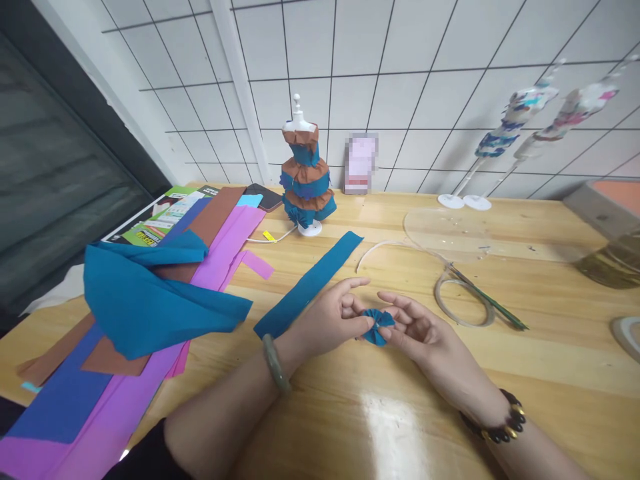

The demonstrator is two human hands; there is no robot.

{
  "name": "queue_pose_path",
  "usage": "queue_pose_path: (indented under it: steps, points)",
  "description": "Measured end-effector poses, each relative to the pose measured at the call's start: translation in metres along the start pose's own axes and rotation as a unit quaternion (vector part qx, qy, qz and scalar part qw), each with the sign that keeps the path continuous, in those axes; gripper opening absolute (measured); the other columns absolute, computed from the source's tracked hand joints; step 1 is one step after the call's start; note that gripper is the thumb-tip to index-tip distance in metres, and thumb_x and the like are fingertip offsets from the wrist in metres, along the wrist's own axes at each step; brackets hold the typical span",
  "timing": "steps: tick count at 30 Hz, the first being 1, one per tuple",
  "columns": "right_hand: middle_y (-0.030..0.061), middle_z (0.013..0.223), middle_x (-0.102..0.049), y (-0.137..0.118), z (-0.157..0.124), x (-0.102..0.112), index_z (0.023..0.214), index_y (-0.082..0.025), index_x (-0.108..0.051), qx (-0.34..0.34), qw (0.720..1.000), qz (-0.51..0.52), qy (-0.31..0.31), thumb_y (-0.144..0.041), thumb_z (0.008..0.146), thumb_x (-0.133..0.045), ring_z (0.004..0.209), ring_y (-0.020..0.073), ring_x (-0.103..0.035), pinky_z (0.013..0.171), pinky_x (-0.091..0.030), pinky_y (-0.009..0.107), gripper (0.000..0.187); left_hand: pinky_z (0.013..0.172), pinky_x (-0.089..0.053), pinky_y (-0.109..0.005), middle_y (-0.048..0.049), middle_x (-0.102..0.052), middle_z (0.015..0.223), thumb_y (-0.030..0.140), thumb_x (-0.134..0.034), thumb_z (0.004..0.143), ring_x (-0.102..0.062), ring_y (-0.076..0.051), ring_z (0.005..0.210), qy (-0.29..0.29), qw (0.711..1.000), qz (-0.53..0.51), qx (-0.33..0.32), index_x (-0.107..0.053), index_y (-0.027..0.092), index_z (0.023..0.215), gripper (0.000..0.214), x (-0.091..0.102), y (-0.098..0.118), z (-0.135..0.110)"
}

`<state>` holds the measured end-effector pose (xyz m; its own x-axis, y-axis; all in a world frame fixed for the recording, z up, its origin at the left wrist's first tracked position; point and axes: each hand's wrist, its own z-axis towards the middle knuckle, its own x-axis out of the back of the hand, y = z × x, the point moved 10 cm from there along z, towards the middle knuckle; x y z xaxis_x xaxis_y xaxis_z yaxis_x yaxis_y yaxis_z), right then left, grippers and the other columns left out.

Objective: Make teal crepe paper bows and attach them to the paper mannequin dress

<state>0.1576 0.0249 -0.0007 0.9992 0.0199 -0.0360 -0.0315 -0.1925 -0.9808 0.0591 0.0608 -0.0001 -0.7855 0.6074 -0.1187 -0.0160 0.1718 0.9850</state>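
Between both hands, just above the table, is a small round rosette of pleated teal crepe paper (377, 327). My left hand (335, 313) pinches its left edge between thumb and fingers. From the other side my right hand (415, 330) grips it the same way, thumb at the front. A flat teal crepe paper strip (310, 283) lies on the table behind my left hand. Farther back stands a small dress form (306, 173) clad in tiered brown and teal paper, with a similar rosette low on its skirt.
On the left lie stacked crepe paper sheets (165, 300) in teal, brown, blue and pink. To the right are a clear coil (465, 323), thin green sticks (490, 297) and a clear disc (445, 233). Two decorated dress forms lean at the tiled wall. A tape roll (627, 333) lies far right.
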Motion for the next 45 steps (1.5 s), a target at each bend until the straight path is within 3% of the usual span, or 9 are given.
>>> queue_pose_path:
  steps: [6,11,18,30,37,45]
  points:
    - [0.0033,0.084,-0.065,0.000,0.001,0.005,0.110,-0.022,-0.051,0.011,1.000,0.002,0.015,-0.037,0.068,-0.070,0.086,0.0177,-0.063,0.076,-0.052,0.028,0.048,0.063,-0.047,-0.030,-0.0028,-0.058,0.078,0.026,-0.058,0.076,-0.057,-0.012,0.064,-0.021,0.998,-0.043,0.047,-0.031,0.016,0.132,0.063,-0.003,-0.007,0.001]
    - [0.0025,0.084,-0.064,-0.001,0.001,0.005,0.112,-0.022,-0.050,0.022,1.000,0.007,0.020,-0.036,0.069,-0.069,0.083,0.0165,-0.063,0.076,-0.052,0.028,0.049,0.063,-0.048,-0.029,-0.0031,-0.058,0.080,0.020,-0.063,0.072,-0.058,-0.014,0.071,-0.027,0.998,-0.051,0.032,-0.032,0.017,0.131,0.067,-0.007,-0.008,0.001]
    - [0.0029,0.089,-0.063,0.000,0.001,0.005,0.115,-0.022,-0.050,0.038,0.999,-0.005,0.039,-0.034,0.070,-0.068,0.080,0.0140,-0.062,0.075,-0.053,0.027,0.050,0.063,-0.047,-0.028,-0.0064,-0.063,0.080,0.017,-0.065,0.069,-0.059,-0.015,0.073,0.015,0.997,-0.062,0.050,-0.036,0.013,0.128,0.066,-0.005,-0.010,0.001]
    - [0.0036,0.089,-0.064,-0.003,-0.002,0.003,0.114,-0.023,-0.052,0.031,0.999,0.000,0.044,-0.035,0.067,-0.069,0.087,0.0185,-0.063,0.075,-0.053,0.030,0.052,0.058,-0.045,-0.025,0.0006,-0.057,0.068,0.017,-0.062,0.070,-0.055,-0.011,0.062,0.043,0.995,-0.072,0.052,-0.037,0.010,0.126,0.062,-0.004,-0.008,0.002]
    - [0.0064,0.099,-0.061,0.003,-0.003,0.004,0.121,-0.024,-0.047,0.013,0.999,0.005,0.048,-0.037,0.066,-0.070,0.083,0.0173,-0.064,0.078,-0.052,0.033,0.061,0.056,-0.043,-0.024,0.0042,-0.051,0.063,0.019,-0.062,0.071,-0.051,-0.009,0.058,0.045,0.997,-0.053,0.015,-0.040,0.013,0.123,0.057,-0.001,-0.005,0.003]
    - [0.0100,0.114,-0.061,0.002,-0.003,0.009,0.122,-0.024,-0.050,0.005,0.998,0.009,0.066,-0.034,0.065,-0.072,0.083,0.0190,-0.065,0.078,-0.052,0.036,0.062,0.057,-0.042,-0.024,0.0055,-0.047,0.062,0.018,-0.060,0.071,-0.049,-0.009,0.058,0.061,0.997,-0.043,0.027,-0.042,0.014,0.122,0.054,0.001,-0.006,0.001]
